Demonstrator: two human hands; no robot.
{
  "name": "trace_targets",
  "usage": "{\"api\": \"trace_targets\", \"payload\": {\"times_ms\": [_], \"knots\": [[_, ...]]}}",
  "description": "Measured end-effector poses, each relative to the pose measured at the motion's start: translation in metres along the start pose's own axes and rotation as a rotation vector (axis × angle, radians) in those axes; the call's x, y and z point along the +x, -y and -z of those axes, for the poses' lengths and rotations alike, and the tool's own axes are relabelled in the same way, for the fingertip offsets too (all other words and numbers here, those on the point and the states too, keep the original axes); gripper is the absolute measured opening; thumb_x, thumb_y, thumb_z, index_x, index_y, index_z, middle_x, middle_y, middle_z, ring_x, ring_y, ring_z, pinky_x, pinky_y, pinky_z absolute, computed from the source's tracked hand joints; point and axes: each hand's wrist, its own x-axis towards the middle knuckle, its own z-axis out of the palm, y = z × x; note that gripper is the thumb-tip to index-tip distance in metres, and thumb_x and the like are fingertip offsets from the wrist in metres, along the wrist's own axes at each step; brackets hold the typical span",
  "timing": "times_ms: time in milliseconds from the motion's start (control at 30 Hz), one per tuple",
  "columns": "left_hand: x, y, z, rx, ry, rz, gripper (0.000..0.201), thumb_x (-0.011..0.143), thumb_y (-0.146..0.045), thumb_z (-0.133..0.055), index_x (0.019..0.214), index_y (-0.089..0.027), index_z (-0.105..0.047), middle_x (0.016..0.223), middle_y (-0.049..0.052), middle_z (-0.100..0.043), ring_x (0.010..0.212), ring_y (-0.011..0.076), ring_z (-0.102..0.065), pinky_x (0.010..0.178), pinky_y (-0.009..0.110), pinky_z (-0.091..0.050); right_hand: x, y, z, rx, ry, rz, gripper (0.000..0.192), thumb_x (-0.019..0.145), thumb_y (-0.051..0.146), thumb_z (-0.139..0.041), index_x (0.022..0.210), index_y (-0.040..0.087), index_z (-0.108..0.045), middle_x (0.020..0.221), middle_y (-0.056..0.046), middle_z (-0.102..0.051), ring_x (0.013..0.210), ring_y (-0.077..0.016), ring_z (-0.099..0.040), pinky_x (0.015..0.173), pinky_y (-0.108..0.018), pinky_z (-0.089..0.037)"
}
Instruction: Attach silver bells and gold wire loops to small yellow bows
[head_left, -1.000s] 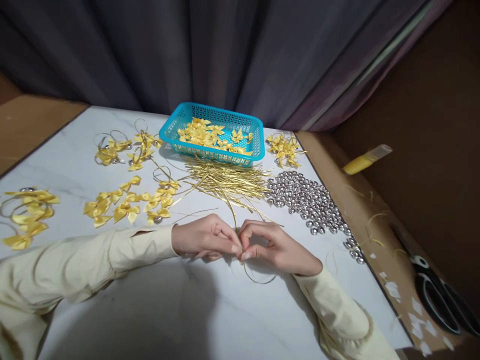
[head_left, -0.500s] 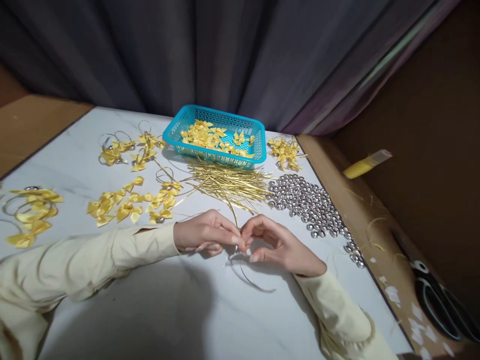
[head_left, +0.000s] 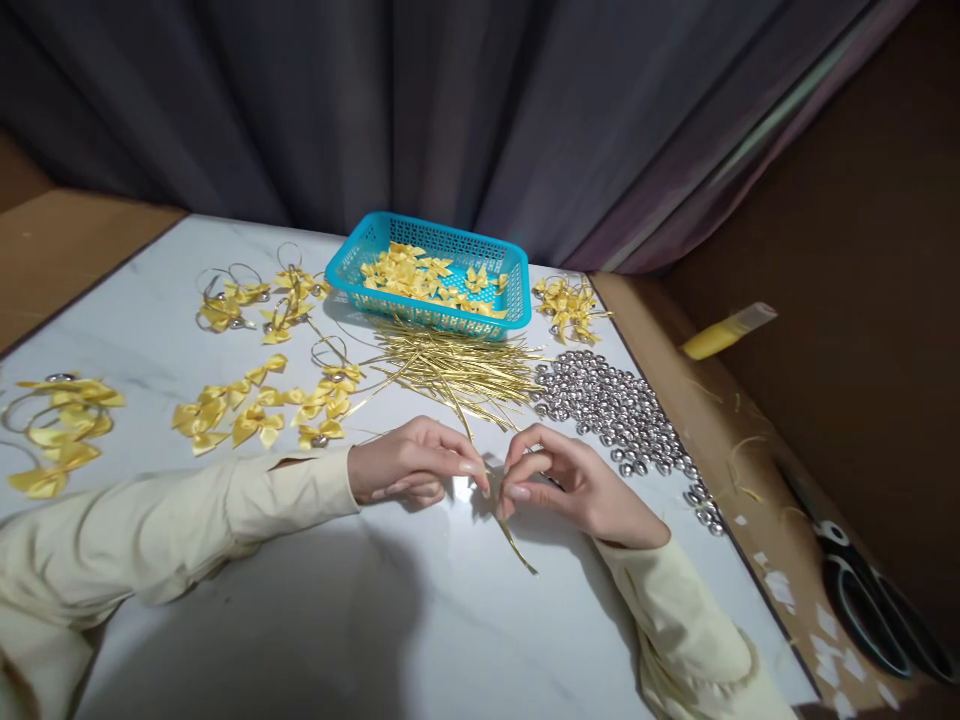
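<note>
so the loop's gone now; gold cord runs straight, tail toward 5 o'clock; left hand and right hand both pinch it, fingertips slightly apart; cord pile at 12.

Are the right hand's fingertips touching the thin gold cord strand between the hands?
Touching. The head view shows the right hand pinching the thin gold cord strand at its fingertips, the strand's free end trailing onto the white table.

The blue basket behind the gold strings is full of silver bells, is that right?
Not quite. In the head view the blue basket, behind the gold strings, holds yellow bows; the silver bells lie loose on the table to the right.
</note>
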Motion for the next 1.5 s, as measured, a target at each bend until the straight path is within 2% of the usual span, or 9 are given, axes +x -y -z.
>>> {"api": "trace_targets", "payload": {"times_ms": [100,200,267,533,833,1167,1300,1400,1500], "knots": [[0.000,0.001,-0.002,0.089,-0.008,-0.049,0.020,0.083,-0.030,-0.057,0.085,-0.010,-0.063,0.031,-0.010,-0.033,0.025,0.0018,-0.022,0.033,0.018,-0.018,-0.001,0.002,0.000,0.007,-0.013,-0.016,0.015,0.083,0.021,-0.059,0.085,0.017,-0.045,0.064,0.000,-0.063,0.057,-0.0087,-0.055,0.059,-0.023,-0.045],[0.000,0.002,-0.007,0.184,-0.054,-0.103,0.028,0.078,-0.030,-0.062,0.101,-0.014,-0.057,0.050,-0.006,-0.050,0.035,0.0044,-0.040,0.033,0.015,-0.023,-0.001,0.003,-0.002,-0.006,-0.029,-0.005,0.018,0.081,0.021,-0.062,0.083,0.017,-0.044,0.062,0.002,-0.060,0.054,-0.0070,-0.051,0.055,-0.021,-0.041],[0.000,0.004,-0.010,0.233,-0.081,-0.138,0.036,0.075,-0.029,-0.065,0.106,-0.015,-0.052,0.059,-0.005,-0.053,0.042,0.0058,-0.046,0.035,0.014,-0.030,-0.002,0.004,-0.003,-0.014,-0.049,-0.003,0.021,0.080,0.022,-0.063,0.083,0.017,-0.043,0.062,0.002,-0.060,0.054,-0.0068,-0.050,0.054,-0.020,-0.040],[0.002,0.014,-0.014,0.445,-0.148,-0.157,0.022,0.082,-0.032,-0.056,0.091,-0.012,-0.056,0.055,-0.003,-0.057,0.035,0.0035,-0.042,0.034,0.014,-0.033,0.001,0.002,-0.009,0.000,-0.054,0.007,0.025,0.079,0.023,-0.064,0.083,0.018,-0.040,0.063,0.002,-0.060,0.057,-0.0075,-0.051,0.055,-0.020,-0.038],[0.003,0.017,-0.011,0.473,-0.203,-0.152,0.021,0.078,-0.031,-0.059,0.076,-0.010,-0.060,0.057,0.003,-0.062,0.035,0.0058,-0.049,0.032,0.014,-0.035,0.003,-0.003,-0.016,0.043,-0.080,0.038,0.028,0.077,0.015,-0.065,0.079,0.018,-0.038,0.062,0.004,-0.056,0.056,-0.0073,-0.052,0.053,-0.019,-0.035],[0.003,0.014,-0.012,0.499,-0.295,-0.116,0.022,0.077,-0.030,-0.059,0.070,-0.009,-0.061,0.054,0.003,-0.062,0.034,0.0066,-0.050,0.031,0.014,-0.035,0.006,-0.005,-0.018,-0.026,-0.146,0.014,0.028,0.079,0.026,-0.063,0.081,0.020,-0.036,0.062,0.003,-0.058,0.054,-0.0081,-0.048,0.053,-0.021,-0.036],[0.004,0.014,-0.009,0.460,-0.337,-0.165,0.026,0.077,-0.034,-0.060,0.071,-0.009,-0.061,0.054,0.004,-0.062,0.033,0.0061,-0.048,0.031,0.015,-0.034,0.006,0.000,-0.016,-0.141,-0.149,-0.014,0.023,0.081,0.030,-0.060,0.088,0.019,-0.042,0.062,0.002,-0.059,0.055,-0.0084,-0.048,0.054,-0.021,-0.037],[0.004,0.012,-0.008,0.446,-0.356,-0.176,0.027,0.077,-0.035,-0.062,0.070,-0.009,-0.061,0.051,0.002,-0.061,0.032,0.0056,-0.047,0.031,0.015,-0.032,0.005,0.003,-0.013,-0.278,-0.128,-0.048,0.017,0.082,0.032,-0.059,0.080,0.016,-0.052,0.058,0.001,-0.059,0.054,-0.0084,-0.049,0.056,-0.021,-0.039],[0.004,0.010,-0.009,0.435,-0.369,-0.176,0.027,0.077,-0.035,-0.062,0.068,-0.009,-0.060,0.046,0.001,-0.058,0.030,0.0055,-0.045,0.030,0.015,-0.031,0.004,0.005,-0.011,-0.339,-0.106,-0.070,0.022,0.085,0.034,-0.055,0.075,0.014,-0.058,0.057,0.000,-0.060,0.053,-0.0086,-0.051,0.055,-0.021,-0.039]]}}
